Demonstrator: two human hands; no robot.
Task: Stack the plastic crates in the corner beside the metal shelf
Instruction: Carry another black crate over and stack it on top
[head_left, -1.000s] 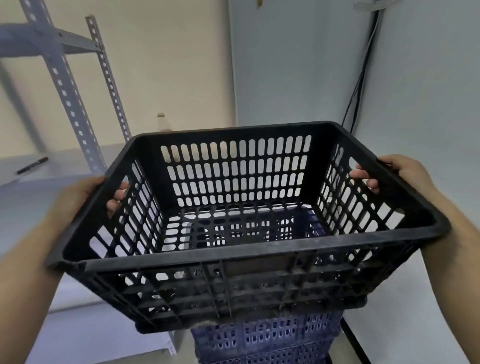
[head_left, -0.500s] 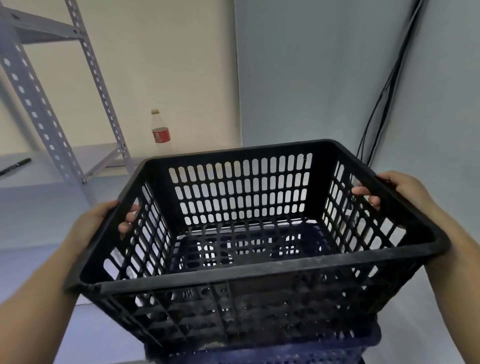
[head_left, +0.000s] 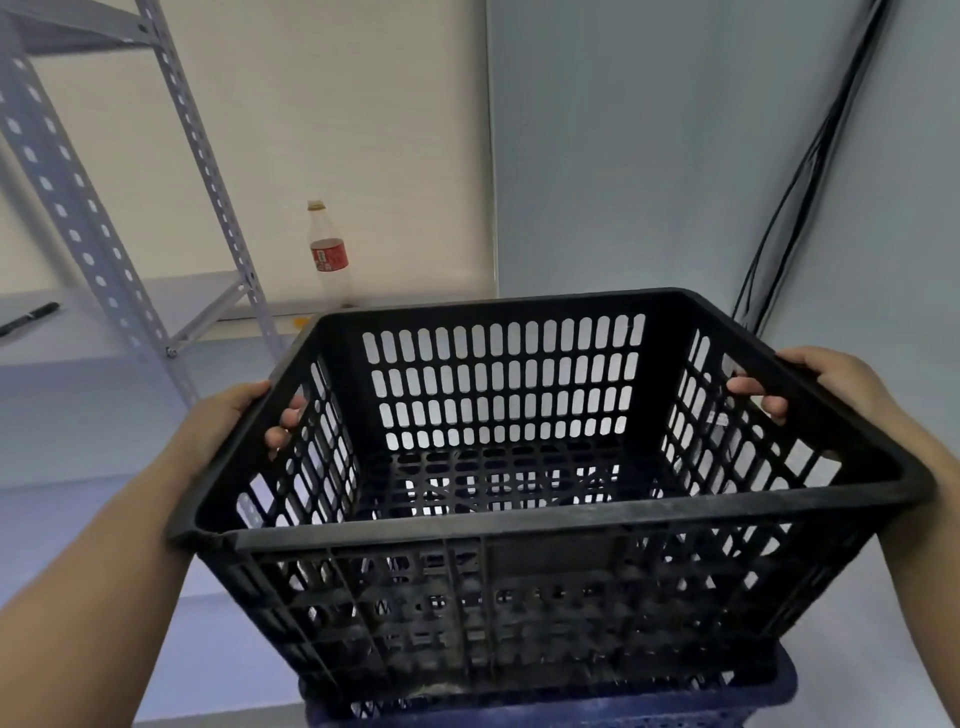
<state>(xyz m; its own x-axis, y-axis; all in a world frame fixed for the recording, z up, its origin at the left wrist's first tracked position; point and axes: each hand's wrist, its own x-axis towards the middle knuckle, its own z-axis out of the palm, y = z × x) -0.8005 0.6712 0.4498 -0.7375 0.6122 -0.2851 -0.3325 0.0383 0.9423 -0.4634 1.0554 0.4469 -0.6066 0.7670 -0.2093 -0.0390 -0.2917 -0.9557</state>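
Black crate (head_left: 519, 561) gripped by both hands, atop blue crate (head_left: 769, 701)

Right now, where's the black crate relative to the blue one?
In the head view the black crate fills the centre, gripped at both side rims, directly above the blue crate; whether it has seated is hidden.

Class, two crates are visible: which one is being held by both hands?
The black crate, gripped at its side rims; the blue crate sits beneath it.

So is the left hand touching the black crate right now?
Touching. The head view shows the left hand gripping the black crate at its left rim, with fingers curled through the handle opening into the inside.
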